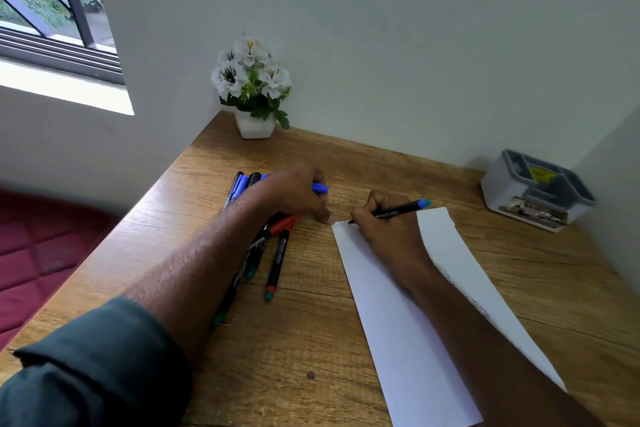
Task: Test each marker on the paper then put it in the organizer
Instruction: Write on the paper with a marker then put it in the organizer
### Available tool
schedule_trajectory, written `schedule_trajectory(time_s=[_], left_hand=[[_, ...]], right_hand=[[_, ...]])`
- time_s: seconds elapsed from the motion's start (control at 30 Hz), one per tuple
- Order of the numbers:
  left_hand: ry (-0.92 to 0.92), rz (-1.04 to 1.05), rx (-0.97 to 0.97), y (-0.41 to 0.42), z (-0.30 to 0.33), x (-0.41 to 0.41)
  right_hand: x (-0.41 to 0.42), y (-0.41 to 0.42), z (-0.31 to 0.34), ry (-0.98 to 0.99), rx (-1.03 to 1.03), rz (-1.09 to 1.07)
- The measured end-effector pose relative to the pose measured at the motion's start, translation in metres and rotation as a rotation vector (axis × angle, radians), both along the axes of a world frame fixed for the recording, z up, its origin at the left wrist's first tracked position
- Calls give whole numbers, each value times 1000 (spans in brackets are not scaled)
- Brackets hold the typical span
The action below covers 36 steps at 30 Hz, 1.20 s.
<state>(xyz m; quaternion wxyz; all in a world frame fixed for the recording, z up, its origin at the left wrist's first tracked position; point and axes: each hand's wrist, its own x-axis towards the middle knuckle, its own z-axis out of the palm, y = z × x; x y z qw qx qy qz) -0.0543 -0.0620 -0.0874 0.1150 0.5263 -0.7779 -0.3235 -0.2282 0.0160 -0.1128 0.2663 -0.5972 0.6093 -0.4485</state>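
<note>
My right hand (384, 229) grips a black marker with a blue end (398, 210), its tip touching the far left corner of the long white paper (398, 322). Faint marks show by the tip. My left hand (294, 194) rests on the desk just left of the paper's corner, closed around a blue cap (320, 188). Under and beside my left forearm lies a loose pile of markers (273, 253), black-bodied with blue, red and green ends. The grey and white organizer (536, 191) stands at the far right against the wall.
A white pot of white flowers (254, 91) stands in the desk's far left corner. The wooden desk (311, 340) meets walls at the back and right. Its left edge drops to a red cushion (45, 253). A window is at the upper left.
</note>
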Motion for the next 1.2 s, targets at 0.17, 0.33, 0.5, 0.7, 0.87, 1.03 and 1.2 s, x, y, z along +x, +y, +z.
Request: schedule_trajectory(time_s=[0.17, 0.33, 0.5, 0.7, 0.87, 1.03, 1.2], left_hand=[[10, -1, -4, 1, 0, 1], [17, -3, -18, 2, 1, 1], [89, 1, -91, 4, 0, 2], [471, -37, -110, 13, 11, -9], [622, -136, -143, 13, 10, -11], [587, -221, -259, 14, 12, -10], [523, -234, -362, 14, 13, -9]], right_hand=[[0, 0, 1, -13, -21, -16], [1, 0, 2, 4, -1, -13], [-8, 0, 2, -208, -24, -75], [-24, 0, 14, -651, -157, 96], [-29, 3, 23, -661, -206, 161], [-32, 9, 28, -644, -279, 155], [-33, 11, 27, -650, -296, 140]])
